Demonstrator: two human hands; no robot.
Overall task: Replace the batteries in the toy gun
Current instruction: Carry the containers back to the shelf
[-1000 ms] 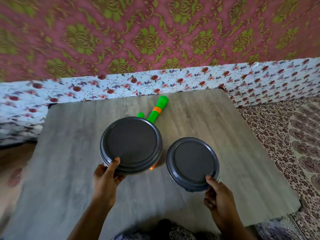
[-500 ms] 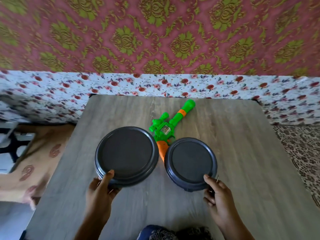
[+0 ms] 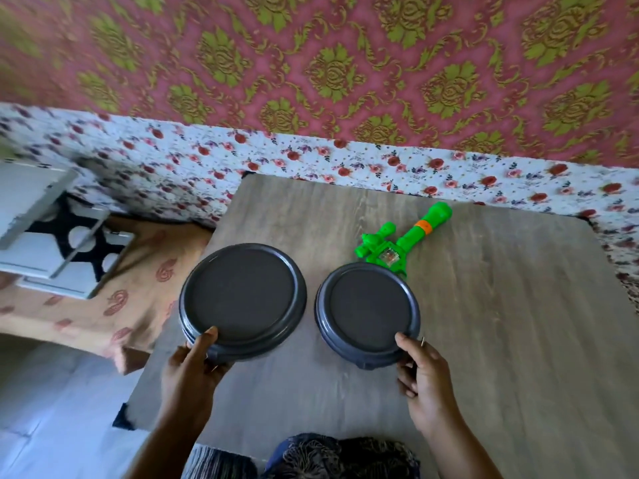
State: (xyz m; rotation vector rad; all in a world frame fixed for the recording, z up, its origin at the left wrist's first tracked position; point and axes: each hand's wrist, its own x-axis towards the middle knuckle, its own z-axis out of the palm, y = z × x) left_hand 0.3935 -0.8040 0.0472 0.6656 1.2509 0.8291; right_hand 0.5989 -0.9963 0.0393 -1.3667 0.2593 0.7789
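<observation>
A green toy gun with an orange band lies on the wooden table, its barrel pointing to the far right; its grip end is hidden behind the right container. Two round dark grey lidded containers stand on the table. My left hand grips the near rim of the left container, thumb on the lid. My right hand grips the near rim of the right container, thumb on the lid, and a thin metal tip shows by its fingers.
The left container overhangs the table's left edge. A flowered cushion runs behind the table under a patterned red and green wall. A white stand and a tan cloth lie on the floor at left.
My left hand has moved the left container leftward, away from the toy gun, uncovering most of it. The view has swung left. The right container and right hand stay put.
</observation>
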